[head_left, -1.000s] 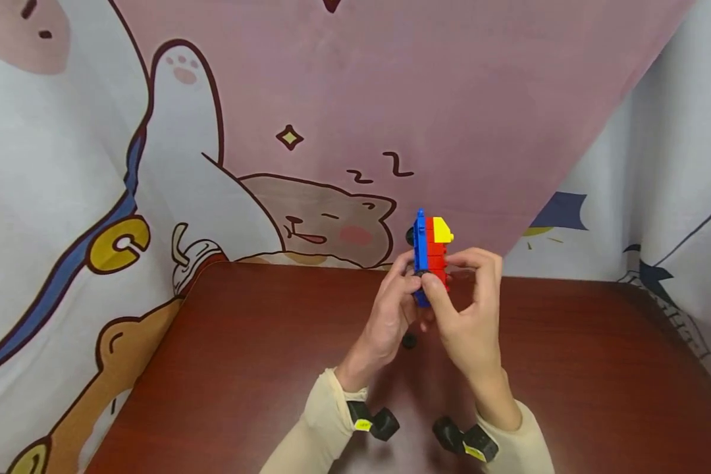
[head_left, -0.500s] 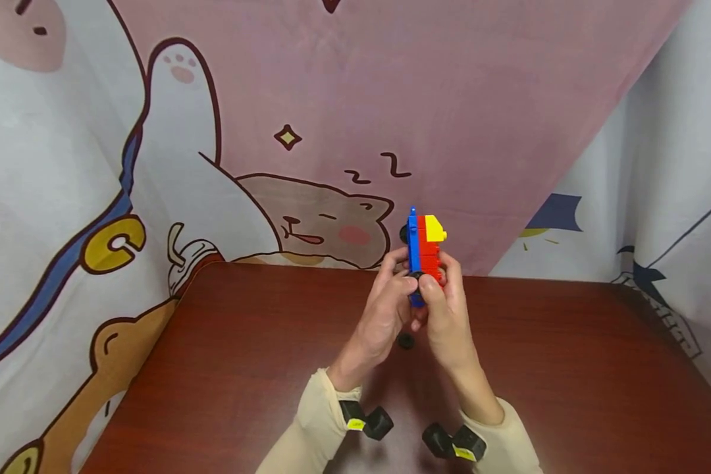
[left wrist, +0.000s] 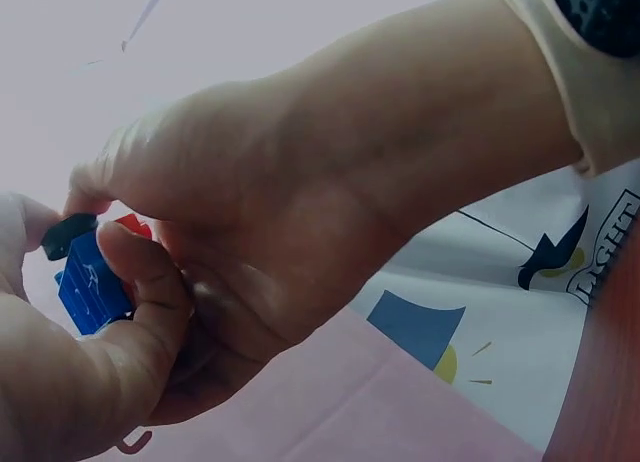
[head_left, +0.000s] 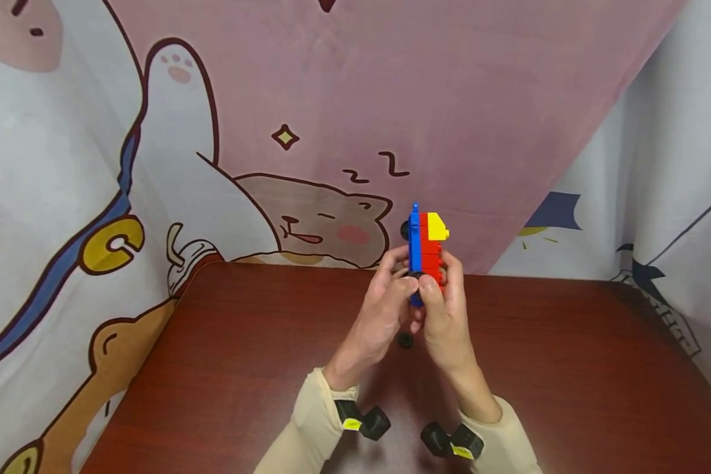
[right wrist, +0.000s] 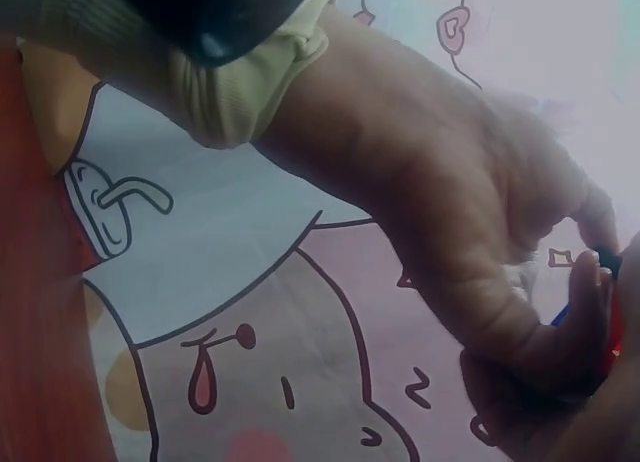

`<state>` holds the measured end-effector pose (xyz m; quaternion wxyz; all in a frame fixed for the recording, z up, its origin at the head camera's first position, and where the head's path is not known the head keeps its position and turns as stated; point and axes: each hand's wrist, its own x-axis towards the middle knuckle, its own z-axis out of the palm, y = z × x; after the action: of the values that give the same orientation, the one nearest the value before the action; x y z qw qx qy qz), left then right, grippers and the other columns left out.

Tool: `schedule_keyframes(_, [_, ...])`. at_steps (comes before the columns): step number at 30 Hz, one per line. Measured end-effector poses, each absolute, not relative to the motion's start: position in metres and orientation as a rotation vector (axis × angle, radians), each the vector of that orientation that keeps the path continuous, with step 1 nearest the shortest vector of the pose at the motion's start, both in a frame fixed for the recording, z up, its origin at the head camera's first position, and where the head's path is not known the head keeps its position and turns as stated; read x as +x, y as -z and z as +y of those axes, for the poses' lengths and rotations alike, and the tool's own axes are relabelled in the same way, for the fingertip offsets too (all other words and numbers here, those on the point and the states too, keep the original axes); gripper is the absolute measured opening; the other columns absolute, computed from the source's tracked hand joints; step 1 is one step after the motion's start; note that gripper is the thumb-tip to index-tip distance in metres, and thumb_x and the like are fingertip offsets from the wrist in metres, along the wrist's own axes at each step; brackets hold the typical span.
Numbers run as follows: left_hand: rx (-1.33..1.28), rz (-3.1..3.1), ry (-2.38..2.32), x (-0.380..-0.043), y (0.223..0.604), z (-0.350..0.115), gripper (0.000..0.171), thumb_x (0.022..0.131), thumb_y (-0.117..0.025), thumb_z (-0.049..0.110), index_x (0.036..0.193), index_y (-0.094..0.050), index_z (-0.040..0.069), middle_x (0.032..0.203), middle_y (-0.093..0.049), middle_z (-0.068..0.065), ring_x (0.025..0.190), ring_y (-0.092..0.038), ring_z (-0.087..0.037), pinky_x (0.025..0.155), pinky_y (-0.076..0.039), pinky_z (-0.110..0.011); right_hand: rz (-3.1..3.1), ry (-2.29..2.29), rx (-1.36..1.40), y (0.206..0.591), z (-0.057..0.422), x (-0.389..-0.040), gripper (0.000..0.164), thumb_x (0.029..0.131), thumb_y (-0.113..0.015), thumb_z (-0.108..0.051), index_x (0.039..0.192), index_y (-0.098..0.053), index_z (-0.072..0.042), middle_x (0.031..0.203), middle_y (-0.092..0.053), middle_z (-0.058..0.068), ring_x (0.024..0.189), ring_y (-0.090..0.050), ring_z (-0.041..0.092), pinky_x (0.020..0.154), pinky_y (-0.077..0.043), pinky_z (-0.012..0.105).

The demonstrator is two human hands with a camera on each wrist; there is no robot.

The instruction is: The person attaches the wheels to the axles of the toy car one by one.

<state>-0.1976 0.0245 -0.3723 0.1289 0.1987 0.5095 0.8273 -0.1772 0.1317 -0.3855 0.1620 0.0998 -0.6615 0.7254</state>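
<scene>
In the head view, a toy car of building bricks (head_left: pixel 431 251) is held up on end between both hands. It has a blue base (head_left: pixel 414 242), red bricks and a sloped yellow brick (head_left: pixel 436 226) at the top. My left hand (head_left: pixel 380 324) grips the lower end from the left. From the other side, my right hand (head_left: pixel 449 326) wraps the red bricks. Both thumbs meet at a black wheel (head_left: pixel 416 275) on the blue base; in the left wrist view this wheel (left wrist: pixel 70 236) sits between fingertips. Another black wheel (head_left: pixel 405 230) shows higher on the base. Fingers hide the car's lower part.
A loose black wheel (head_left: pixel 405 340) lies on the brown wooden table (head_left: pixel 261 368) below the hands. Printed cartoon cloth (head_left: pixel 480 131) hangs behind the table and along both sides. Black devices (head_left: pixel 361 419) are strapped at the wrists.
My right hand's raised fingers have come in around the red bricks, and its forearm has moved left. The car has shifted slightly left. Little differs in the last half second.
</scene>
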Motion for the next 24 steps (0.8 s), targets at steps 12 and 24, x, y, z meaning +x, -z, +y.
schedule_keyframes(12, [0.518,1.508,-2.393,-0.199,0.371,0.026,0.05,0.087,-0.037,0.024,0.135,-0.026,0.013,0.089,-0.052,0.0,0.051,-0.046,-0.01,0.047,-0.041,-0.019,-2.052,-1.986,0.303,0.38,0.143,-0.18,0.033,0.105,-0.04,-0.022,0.13,-0.046,-0.002,0.097,-0.055,0.005,0.061,-0.053,0.016,0.053,-0.052,0.026])
schedule_keyframes(24, [0.637,2.049,-2.061,-0.205,0.377,0.019,0.051,0.098,-0.037,0.041,0.139,-0.038,0.011,0.117,-0.056,-0.017,0.067,-0.052,-0.016,0.054,-0.047,-0.026,-1.915,-1.814,0.173,0.38,0.145,-0.179,0.017,0.1,-0.052,-0.013,0.11,-0.059,-0.001,0.086,-0.059,0.0,0.075,-0.058,0.013,0.065,-0.05,0.019])
